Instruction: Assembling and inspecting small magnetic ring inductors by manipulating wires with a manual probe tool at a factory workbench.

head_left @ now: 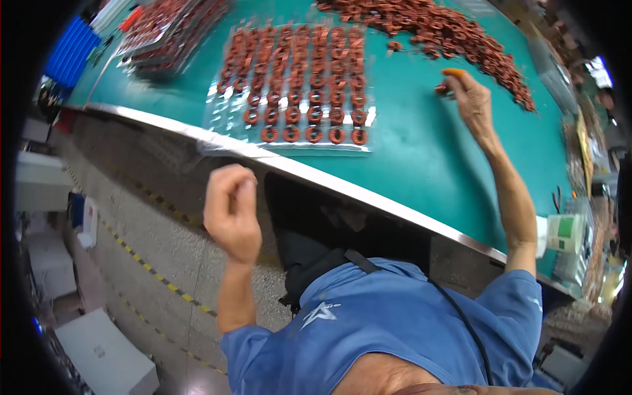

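My right hand (471,102) reaches over the green table. An orange finger cover (453,72) is on one fingertip. Between its closed fingers is a small copper-wound ring coil (442,89), partly hidden by them. My left hand (232,212) hangs in front of the table's near edge with curled fingers, and nothing shows in it. Between the hands lies a clear plastic tray (227,118) bearing rows of copper ring coils (315,113). The coils of its nearest row show their round openings; farther back they look tilted and crowded. The near left corner of the tray has bare plastic.
A large heap of loose coils (421,23) spreads along the table's far right. Stacked filled trays (168,36) stand far left near a blue bin (71,51). A white and green container (563,234) sits beside my right elbow. The table's pale edge (342,186) runs diagonally before me.
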Demonstrator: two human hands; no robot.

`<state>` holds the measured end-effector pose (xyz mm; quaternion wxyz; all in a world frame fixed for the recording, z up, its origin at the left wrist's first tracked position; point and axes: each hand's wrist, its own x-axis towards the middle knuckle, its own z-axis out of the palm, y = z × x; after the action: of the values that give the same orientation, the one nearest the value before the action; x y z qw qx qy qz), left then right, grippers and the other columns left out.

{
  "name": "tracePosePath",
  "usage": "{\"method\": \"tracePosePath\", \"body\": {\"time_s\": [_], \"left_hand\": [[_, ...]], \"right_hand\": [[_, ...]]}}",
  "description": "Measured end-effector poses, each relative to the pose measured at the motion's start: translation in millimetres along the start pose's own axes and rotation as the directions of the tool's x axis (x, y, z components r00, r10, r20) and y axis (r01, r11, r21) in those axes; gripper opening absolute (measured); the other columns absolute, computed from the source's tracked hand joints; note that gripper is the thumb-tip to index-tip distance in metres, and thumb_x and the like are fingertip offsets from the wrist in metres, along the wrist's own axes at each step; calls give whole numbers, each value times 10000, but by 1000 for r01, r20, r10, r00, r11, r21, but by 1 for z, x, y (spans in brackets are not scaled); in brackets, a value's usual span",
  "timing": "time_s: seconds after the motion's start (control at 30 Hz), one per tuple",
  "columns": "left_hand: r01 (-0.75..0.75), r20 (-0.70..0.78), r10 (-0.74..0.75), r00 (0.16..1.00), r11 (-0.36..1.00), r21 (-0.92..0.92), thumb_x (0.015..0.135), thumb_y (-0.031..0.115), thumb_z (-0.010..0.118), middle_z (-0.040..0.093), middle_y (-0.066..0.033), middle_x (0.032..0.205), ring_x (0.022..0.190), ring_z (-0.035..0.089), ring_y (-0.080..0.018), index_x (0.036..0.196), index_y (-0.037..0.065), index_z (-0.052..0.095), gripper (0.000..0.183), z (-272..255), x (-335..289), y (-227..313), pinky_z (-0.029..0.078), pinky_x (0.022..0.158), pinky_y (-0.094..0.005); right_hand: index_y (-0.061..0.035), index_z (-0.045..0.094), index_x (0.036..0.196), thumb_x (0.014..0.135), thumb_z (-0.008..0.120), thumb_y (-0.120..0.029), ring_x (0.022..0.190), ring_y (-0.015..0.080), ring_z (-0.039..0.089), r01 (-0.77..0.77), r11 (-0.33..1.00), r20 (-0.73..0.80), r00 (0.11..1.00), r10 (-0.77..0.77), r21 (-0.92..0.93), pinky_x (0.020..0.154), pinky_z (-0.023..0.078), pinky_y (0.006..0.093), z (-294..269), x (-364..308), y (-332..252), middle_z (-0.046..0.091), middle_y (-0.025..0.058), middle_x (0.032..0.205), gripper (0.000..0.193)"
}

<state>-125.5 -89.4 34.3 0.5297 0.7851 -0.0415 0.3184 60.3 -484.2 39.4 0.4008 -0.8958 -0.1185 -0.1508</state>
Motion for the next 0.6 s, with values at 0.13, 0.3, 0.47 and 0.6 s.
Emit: {"method": "tracePosePath", "body": {"time_s": [0.13,0.3,0.47,0.6], "left_hand": [[199,203,-131,970,911,-362,893,-56,574,595,-118,1005,830,593,-143,1185,-34,512,299,56,-49,23,501,759,-258],[467,510,-162,845,689,-554,970,110,533,573,-158,1110,878,607,-166,1370,2,290,480,120,-58,52,498,789,-279],[381,464,-151,873,805,-455,991,174,518,625,-54,860,660,548,-75,1156,-7,489,246,110,-67,63,463,603,-208],[587,646,-116,754,560,-585,1000,191,493,617,-81,876,656,584,-114,1143,25,461,221,95,-69,66,464,586,-219]], "right_hand": [[38,616,1109,970,510,-128,778,158,671,-318,829,388,912,135,459,652,518,242,16,-63,-89,688,102,866,241],[26,621,1127,953,538,-122,775,138,657,-330,773,414,905,96,542,675,540,259,23,-109,-134,674,87,870,243],[13,607,1130,908,615,-96,817,123,601,-386,744,447,885,131,546,720,503,270,7,-135,-147,649,71,891,247],[11,618,1038,883,694,-198,814,110,595,-499,639,582,807,97,586,722,495,269,-3,-138,-141,654,69,898,272]]}}
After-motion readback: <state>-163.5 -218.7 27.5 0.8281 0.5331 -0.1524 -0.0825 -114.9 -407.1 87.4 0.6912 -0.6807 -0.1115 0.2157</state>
